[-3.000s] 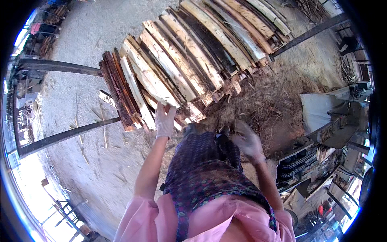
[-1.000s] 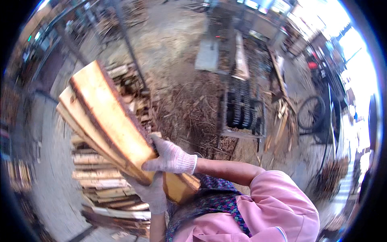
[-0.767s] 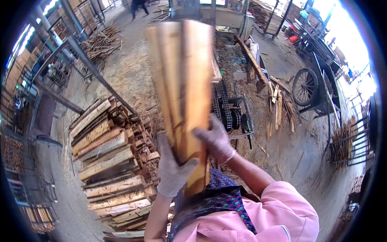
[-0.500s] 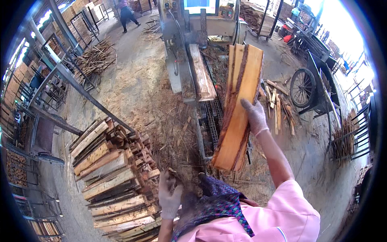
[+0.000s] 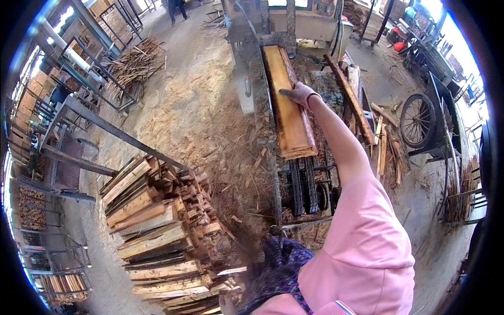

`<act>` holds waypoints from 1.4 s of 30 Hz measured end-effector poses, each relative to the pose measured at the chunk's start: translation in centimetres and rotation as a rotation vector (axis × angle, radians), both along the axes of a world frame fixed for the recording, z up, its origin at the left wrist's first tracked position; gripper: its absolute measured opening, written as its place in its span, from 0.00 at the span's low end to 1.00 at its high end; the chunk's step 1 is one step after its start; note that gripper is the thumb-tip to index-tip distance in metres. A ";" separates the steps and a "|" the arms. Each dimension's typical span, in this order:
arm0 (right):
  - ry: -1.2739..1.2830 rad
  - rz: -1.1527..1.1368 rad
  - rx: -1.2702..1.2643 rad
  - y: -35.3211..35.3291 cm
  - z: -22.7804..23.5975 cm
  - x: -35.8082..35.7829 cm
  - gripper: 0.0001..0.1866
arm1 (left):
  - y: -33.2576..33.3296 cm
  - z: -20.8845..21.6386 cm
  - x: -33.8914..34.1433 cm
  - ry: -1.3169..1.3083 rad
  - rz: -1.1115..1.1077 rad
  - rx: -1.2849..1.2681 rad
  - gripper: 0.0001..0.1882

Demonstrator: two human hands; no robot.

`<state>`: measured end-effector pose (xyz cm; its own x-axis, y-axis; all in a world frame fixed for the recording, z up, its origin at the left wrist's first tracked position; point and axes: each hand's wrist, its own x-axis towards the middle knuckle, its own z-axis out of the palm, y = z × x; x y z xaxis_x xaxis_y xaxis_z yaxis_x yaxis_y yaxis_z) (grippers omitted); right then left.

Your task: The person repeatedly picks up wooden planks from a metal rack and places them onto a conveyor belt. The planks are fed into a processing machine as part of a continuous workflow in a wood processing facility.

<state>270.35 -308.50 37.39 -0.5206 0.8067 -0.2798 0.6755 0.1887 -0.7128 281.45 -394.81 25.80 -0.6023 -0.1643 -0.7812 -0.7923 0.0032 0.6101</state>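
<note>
My right hand (image 5: 302,96), in a light work glove, grips the right edge of a wooden board (image 5: 287,121). The thumb rests on the board's smooth yellow face, and bark runs along the side under the fingers. The board lies lengthwise on the chain conveyor (image 5: 304,191) of a machine, its far end close to the machine's upright parts. My left hand (image 5: 227,304) barely shows at the lower edge, near the stack of split wood; its fingers cannot be made out.
A tall stack of rough boards (image 5: 152,231) stands at my left, below a slanting metal bar (image 5: 126,134). Bark-edged slabs (image 5: 350,102) lean right of the conveyor. Beyond them is a cart wheel (image 5: 418,121). Sawdust covers the floor (image 5: 194,100); a person (image 5: 177,9) stands far off.
My right hand has carried the boards forward and left onto the conveyor. Bark-edged slabs now lean to the right of it. My left hand has dropped toward the lower edge.
</note>
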 end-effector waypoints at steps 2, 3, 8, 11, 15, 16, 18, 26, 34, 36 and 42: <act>-0.091 0.011 -0.031 0.7 -0.7 -0.9 0.41 | 1.3 0.5 -0.3 -0.019 -0.011 -0.009 0.29; -0.070 -0.021 0.032 0.7 -0.8 -1.1 0.42 | 1.8 0.4 -0.4 -0.032 -0.017 -0.012 0.29; -0.072 -0.172 0.231 -0.4 -2.1 -2.4 0.48 | 5.4 1.0 -1.9 -0.035 -0.155 -0.017 0.25; -0.144 -0.198 0.144 1.0 -1.7 -3.6 0.56 | 8.6 2.4 -3.8 -0.007 -0.285 -0.024 0.23; -0.127 -0.153 0.176 0.3 -2.8 -3.5 0.59 | 8.4 1.3 -5.1 0.192 -0.442 0.004 0.20; -0.147 -0.147 0.203 0.7 -3.4 -3.2 0.61 | 9.4 1.9 -5.6 0.201 -0.426 0.024 0.20; -0.097 -0.147 0.332 1.4 -5.2 -2.7 0.59 | 10.0 3.4 -5.6 0.292 -0.389 -0.009 0.15; -0.135 0.222 0.266 4.0 -7.7 -1.4 0.42 | -1.4 -3.7 1.6 0.201 -0.243 -0.292 0.32; -0.503 0.631 1.290 7.2 -6.5 3.9 0.29 | -7.1 -7.6 9.2 0.028 0.129 -0.255 0.44; -0.292 0.308 1.033 -0.8 -6.0 3.7 0.32 | -8.0 -5.3 9.6 -0.016 0.181 -0.300 0.46; 0.460 0.270 0.506 -31.3 3.0 4.8 0.32 | -14.3 -9.2 7.9 -0.052 0.283 -0.359 0.49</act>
